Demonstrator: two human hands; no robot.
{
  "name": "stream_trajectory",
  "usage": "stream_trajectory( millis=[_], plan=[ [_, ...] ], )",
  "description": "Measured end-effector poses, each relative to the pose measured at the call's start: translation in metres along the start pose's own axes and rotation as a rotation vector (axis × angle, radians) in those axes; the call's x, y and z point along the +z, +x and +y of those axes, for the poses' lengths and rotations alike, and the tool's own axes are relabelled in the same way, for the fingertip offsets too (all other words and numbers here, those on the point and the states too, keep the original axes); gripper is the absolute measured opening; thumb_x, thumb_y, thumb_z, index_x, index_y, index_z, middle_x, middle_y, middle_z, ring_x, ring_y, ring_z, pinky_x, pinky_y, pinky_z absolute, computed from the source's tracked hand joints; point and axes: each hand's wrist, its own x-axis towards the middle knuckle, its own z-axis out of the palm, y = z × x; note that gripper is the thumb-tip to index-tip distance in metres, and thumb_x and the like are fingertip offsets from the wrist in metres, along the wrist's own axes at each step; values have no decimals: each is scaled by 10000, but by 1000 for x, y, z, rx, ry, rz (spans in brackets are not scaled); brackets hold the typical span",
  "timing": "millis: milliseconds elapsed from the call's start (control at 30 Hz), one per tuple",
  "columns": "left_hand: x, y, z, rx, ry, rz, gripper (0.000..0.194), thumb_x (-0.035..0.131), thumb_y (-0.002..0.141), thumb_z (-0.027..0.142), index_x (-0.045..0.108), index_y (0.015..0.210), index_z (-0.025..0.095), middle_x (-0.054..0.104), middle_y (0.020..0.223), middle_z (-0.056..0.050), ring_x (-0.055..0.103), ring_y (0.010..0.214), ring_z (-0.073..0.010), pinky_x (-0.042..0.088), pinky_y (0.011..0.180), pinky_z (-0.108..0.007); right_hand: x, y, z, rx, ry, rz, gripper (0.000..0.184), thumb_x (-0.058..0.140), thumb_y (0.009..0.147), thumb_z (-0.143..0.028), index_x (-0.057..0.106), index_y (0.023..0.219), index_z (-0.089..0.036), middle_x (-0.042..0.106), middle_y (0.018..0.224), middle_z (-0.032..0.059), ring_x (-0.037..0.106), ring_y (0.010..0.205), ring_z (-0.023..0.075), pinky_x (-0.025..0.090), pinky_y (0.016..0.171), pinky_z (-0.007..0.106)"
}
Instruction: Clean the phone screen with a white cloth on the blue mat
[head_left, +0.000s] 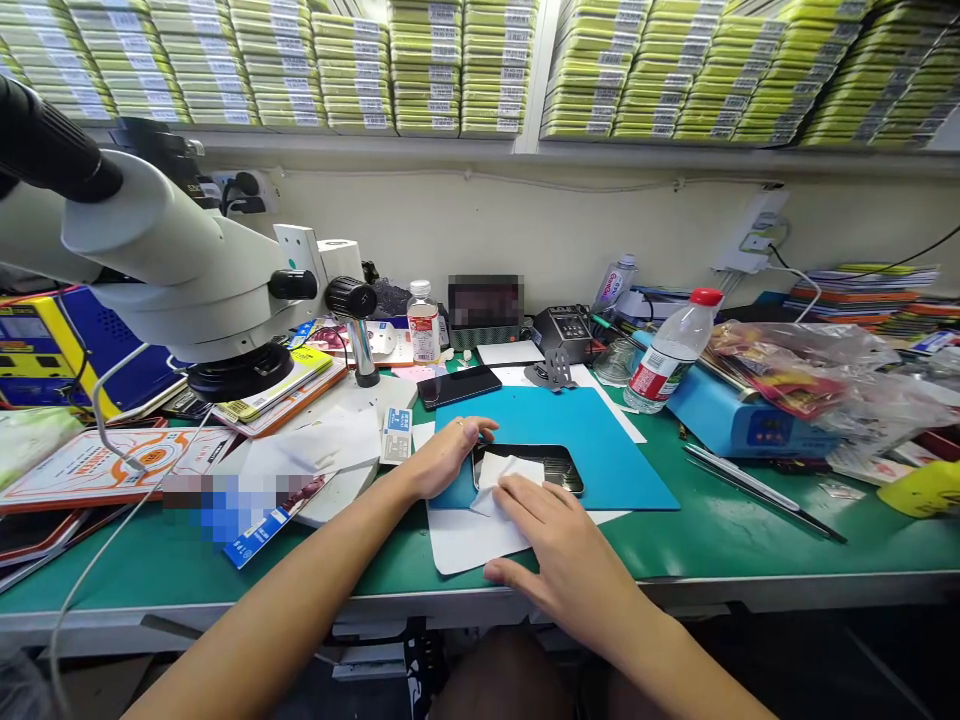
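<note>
A dark phone lies flat on a blue mat on the green workbench. My left hand grips the phone's left end, fingers curled round its edge. My right hand lies over the phone with fingers stretched out, pressing a white cloth or wipe onto the screen. A white sheet sticks out from under the mat beneath my hands.
A white stereo microscope hangs over the left of the bench. A second dark phone, a small clear bottle, a red-capped water bottle, a blue heating unit and tweezers surround the mat. Green boxes fill the shelf.
</note>
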Motion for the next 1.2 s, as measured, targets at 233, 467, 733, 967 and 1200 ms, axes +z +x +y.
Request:
stream_trajectory(
  millis=[233,467,733,967,1200],
  plan=[
    [1,-2,-7,-33,-74,35,782,84,966,712,571,1318,211,605,1328,-113,538,1250,-264,372,1135,-466,12,44,0,-11,13,-10,542,593,925,-565,608,1297,-171,660,1345,146,550,1313,296,402,1087,504],
    [1,-1,-4,-7,-50,22,851,39,947,731,600,1292,191,641,1217,-120,560,1138,-255,427,1050,-447,3,-2,-5,52,20,-50,611,650,892,-552,600,1345,-145,571,1459,157,513,1365,303,360,1144,515],
    [2,0,-4,-34,-63,47,888,47,926,766,636,1239,180,644,1240,-117,542,1205,-285,383,1095,-454,7,41,3,-3,108,-51,626,580,908,-617,593,1348,-171,619,1415,127,532,1345,279,334,1158,499],
    [4,0,-5,-34,-81,53,922,6,922,756,654,1204,164,651,1208,-134,551,1092,-290,439,966,-447,7,-2,7,46,58,-60,623,568,935,-565,573,1389,-138,543,1488,133,473,1402,294,319,1185,526],
    [1,2,-1,-9,55,-8,607,223,1017,603,656,1145,196,655,1166,-93,551,1084,-253,414,993,-425,-8,-11,68,163,-119,-9,543,465,993,-528,629,1327,-133,604,1417,146,534,1349,321,398,1129,585]
  ],
)
